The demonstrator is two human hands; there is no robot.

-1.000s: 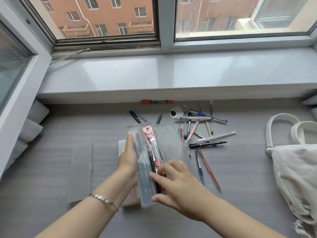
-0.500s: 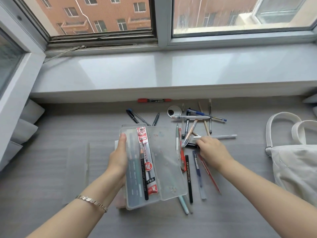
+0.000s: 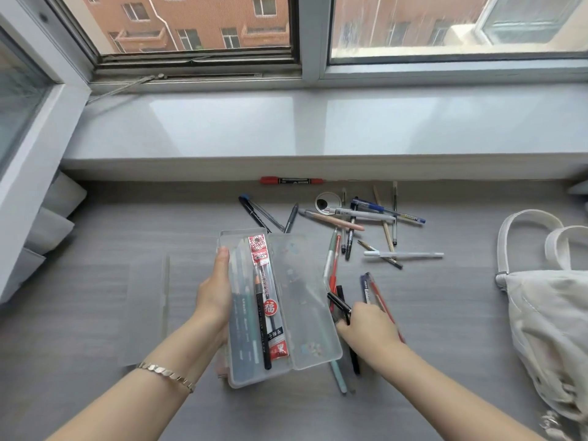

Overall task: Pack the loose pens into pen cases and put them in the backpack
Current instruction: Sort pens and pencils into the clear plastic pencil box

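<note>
My left hand (image 3: 213,291) grips the left edge of a clear plastic pen case (image 3: 245,370), which lies open with its lid (image 3: 302,300) folded out to the right. Inside lie several pens and a red-labelled refill pack (image 3: 269,300). Just right of the lid, my right hand (image 3: 369,323) pinches a black pen (image 3: 339,305), its tip pointing up and left toward the case. Several loose pens (image 3: 378,218) are scattered on the grey table behind. A white backpack (image 3: 553,316) lies at the right edge.
A red-capped marker (image 3: 291,180) lies against the base of the windowsill (image 3: 318,128). Another clear pen case (image 3: 149,300) lies flat left of my left hand. A round cable grommet (image 3: 327,203) sits among the pens. More pens lie under the open lid.
My right hand left the case, reached out to the pen pile, then came back near the lid holding a black pen. The case has stayed open in my left hand.
</note>
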